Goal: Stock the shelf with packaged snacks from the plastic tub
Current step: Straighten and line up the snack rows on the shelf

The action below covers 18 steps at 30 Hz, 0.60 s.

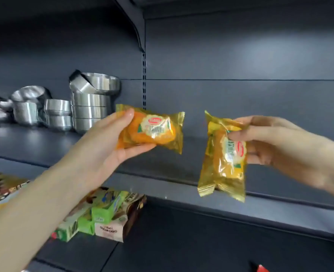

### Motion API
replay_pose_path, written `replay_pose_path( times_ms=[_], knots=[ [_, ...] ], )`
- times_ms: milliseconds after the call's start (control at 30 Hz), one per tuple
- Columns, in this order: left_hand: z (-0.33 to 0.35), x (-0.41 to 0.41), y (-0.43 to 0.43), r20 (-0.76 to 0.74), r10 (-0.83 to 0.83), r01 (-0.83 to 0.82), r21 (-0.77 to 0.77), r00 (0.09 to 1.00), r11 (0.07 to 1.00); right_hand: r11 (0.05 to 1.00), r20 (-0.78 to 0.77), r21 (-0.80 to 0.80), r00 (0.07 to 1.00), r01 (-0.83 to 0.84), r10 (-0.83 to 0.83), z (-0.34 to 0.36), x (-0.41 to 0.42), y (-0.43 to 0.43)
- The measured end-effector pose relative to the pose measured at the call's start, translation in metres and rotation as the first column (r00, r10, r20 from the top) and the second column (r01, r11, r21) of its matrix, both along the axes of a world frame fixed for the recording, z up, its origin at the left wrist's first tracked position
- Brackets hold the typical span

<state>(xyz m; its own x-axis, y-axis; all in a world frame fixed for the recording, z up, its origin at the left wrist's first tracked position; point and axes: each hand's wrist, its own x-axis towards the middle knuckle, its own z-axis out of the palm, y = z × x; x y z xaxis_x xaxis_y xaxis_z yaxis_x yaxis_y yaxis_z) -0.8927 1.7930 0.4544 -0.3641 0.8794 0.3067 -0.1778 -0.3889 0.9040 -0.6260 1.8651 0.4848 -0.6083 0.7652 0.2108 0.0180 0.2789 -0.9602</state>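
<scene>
Snack pack (pixel 154 130) lay flat in my L hand (pixel 103 142), fingers curled round it; 2nd pack (pixel 225 154) hung upright, pinched by my R hand (pixel 270 142). Both were over the shelf (pixel 162 163), not yet down. I judged best: set flat, labels fwd, clear of steel bowls (pixel 91 107).

Left pack (pixel 152 132), right pack (pixel 224 160): two yellow snacks. Bowls (pixel 91 107): four stacks, exact number unclear. Boxes (pixel 105 211): several, overlapping.

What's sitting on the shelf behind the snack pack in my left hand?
Stacked steel bowls stand behind the left hand and its snack pack, left of the slotted upright. The pack hides the shelf patch right behind it.
</scene>
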Motion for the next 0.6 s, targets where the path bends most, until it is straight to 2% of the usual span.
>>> replay_pose_path(
  times_ms=[100,133,200,267,367,467,533,600],
  knots=[
    [0.025,-0.006,0.033,0.03,0.088,-0.083,-0.141,0.996,0.987,0.96,0.055,0.15,0.967,0.237,-0.248,0.008,-0.03,0.032],
    [0.029,-0.01,0.047,0.006,0.079,-0.077,-0.184,0.997,0.98,0.93,0.084,0.201,0.941,0.307,-0.329,0.006,-0.04,0.047],
    [0.024,-0.027,0.08,-0.131,0.05,-0.084,-0.267,0.99,0.96,0.882,0.168,0.322,0.896,0.345,-0.412,-0.001,-0.059,0.074],
    [0.016,-0.042,0.109,-0.31,0.004,-0.105,-0.312,0.951,0.944,0.855,0.26,0.431,0.867,0.29,-0.425,-0.01,-0.074,0.097],
    [0.016,-0.058,0.147,-0.45,-0.032,-0.121,-0.306,0.892,0.944,0.796,0.367,0.585,0.826,0.153,-0.428,-0.014,-0.085,0.115],
    [0.024,-0.074,0.177,-0.635,-0.051,-0.186,-0.3,0.771,0.936,0.694,0.481,0.719,0.737,-0.023,-0.474,-0.012,-0.086,0.127],
    [0.027,-0.087,0.196,-0.702,-0.035,-0.226,-0.276,0.712,0.934,0.626,0.527,0.77,0.672,-0.12,-0.52,-0.01,-0.086,0.133],
    [0.024,-0.1,0.215,-0.737,-0.017,-0.262,-0.262,0.676,0.929,0.576,0.528,0.801,0.646,-0.162,-0.552,-0.008,-0.087,0.14]
  ],
)
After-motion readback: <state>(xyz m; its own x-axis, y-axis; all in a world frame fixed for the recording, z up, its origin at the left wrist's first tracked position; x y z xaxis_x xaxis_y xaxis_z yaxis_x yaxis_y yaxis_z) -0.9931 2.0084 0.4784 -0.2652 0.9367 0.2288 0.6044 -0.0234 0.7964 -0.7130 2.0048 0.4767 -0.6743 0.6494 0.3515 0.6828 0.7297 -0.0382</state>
